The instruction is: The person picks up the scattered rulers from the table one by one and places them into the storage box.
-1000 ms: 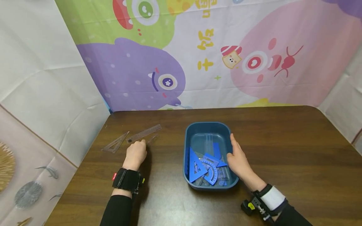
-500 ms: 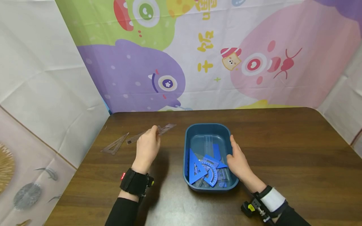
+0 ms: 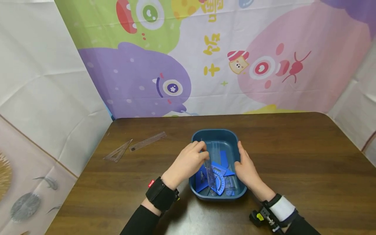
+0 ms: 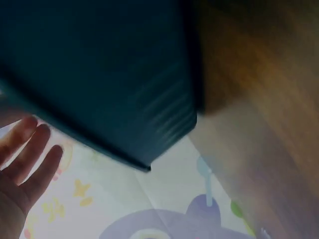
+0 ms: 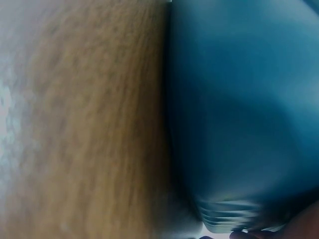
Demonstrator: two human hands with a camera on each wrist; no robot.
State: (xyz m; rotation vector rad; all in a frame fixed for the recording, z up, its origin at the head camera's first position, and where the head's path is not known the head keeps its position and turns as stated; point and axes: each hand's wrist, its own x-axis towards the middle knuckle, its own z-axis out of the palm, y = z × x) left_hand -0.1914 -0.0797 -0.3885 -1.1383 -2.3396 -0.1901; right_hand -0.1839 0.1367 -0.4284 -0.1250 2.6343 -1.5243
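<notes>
My left hand (image 3: 189, 160) is over the left side of a dark teal plastic bin (image 3: 215, 133). Between thumb and fingers it pinches a clear plastic drawing tool (image 3: 210, 174), which hangs down into the bin; its exact outline is hard to tell. Beneath lie a blue protractor (image 3: 220, 183), a blue set square (image 3: 201, 180) and other blue and clear pieces. My right hand (image 3: 249, 169) rests against the bin's right side, fingers straight and thumb near the rim. The right wrist view shows mostly the bin's outer wall (image 5: 239, 114).
On the brown wooden table (image 3: 293, 156), to the left, lie a clear set square (image 3: 118, 152) and a clear ruler (image 3: 148, 141). A cartoon-printed cloth (image 3: 214, 91) hangs behind the table.
My left hand has picked up the clear drawing tool beside the ruler and carried it rightward over the bin. The right hand stays at the bin's side.
</notes>
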